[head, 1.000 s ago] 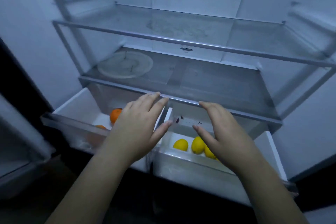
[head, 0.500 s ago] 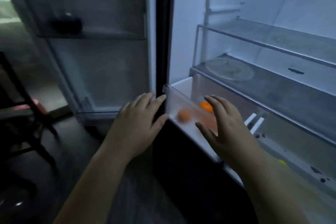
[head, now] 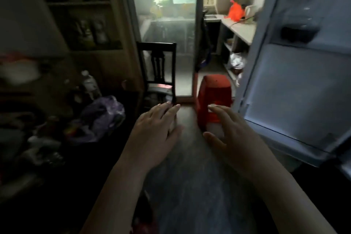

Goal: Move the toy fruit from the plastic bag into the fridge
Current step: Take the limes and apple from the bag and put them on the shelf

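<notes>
My left hand (head: 153,135) and my right hand (head: 233,138) float side by side over the dark floor, fingers spread and relaxed, holding nothing. A crumpled purple plastic bag (head: 102,116) lies on a dark cluttered surface to the left of my left hand, a short way off. The open fridge door (head: 296,85) fills the right side, its inner shelves facing me. No toy fruit shows in this view, and the fridge interior is out of sight.
A dark wooden chair (head: 157,68) and a red plastic stool (head: 214,95) stand ahead on the floor. A clear bottle (head: 91,83) and other clutter sit by the bag. Shelves line the left wall; a bright kitchen doorway lies beyond.
The view has swung left, away from the fridge drawers with the orange and yellow fruit, past the door, to the room. Both hands stayed open and empty throughout.
</notes>
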`<state>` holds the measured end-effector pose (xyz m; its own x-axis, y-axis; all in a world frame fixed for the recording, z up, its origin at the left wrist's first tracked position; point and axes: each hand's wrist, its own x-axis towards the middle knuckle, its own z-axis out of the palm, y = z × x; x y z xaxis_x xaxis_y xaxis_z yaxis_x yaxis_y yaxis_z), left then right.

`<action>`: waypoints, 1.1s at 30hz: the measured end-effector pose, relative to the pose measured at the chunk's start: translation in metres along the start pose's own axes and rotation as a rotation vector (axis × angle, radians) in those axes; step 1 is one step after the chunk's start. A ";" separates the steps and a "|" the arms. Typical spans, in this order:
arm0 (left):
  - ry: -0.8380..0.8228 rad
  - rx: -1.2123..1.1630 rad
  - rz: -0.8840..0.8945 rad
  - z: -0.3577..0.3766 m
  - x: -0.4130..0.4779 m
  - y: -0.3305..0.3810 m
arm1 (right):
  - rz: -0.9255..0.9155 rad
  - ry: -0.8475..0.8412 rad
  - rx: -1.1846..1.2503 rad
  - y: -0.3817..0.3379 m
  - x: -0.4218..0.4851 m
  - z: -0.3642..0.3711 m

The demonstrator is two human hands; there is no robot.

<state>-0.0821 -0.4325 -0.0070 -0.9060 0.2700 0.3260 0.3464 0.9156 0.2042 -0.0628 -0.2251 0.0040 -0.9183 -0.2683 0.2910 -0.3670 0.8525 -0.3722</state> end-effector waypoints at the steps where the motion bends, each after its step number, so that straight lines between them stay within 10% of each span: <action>1: 0.008 0.014 -0.043 -0.004 -0.006 -0.019 | -0.044 -0.013 0.013 -0.014 0.015 0.013; 12: -0.012 0.077 -0.331 -0.002 -0.043 -0.141 | -0.327 -0.182 0.092 -0.088 0.103 0.111; 33: -0.029 0.054 -0.748 0.102 0.068 -0.181 | -0.514 -0.420 0.175 0.020 0.272 0.188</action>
<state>-0.2314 -0.5498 -0.1155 -0.9014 -0.4227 0.0936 -0.3758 0.8713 0.3157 -0.3479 -0.3656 -0.0893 -0.5878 -0.8008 0.1151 -0.7576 0.4950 -0.4254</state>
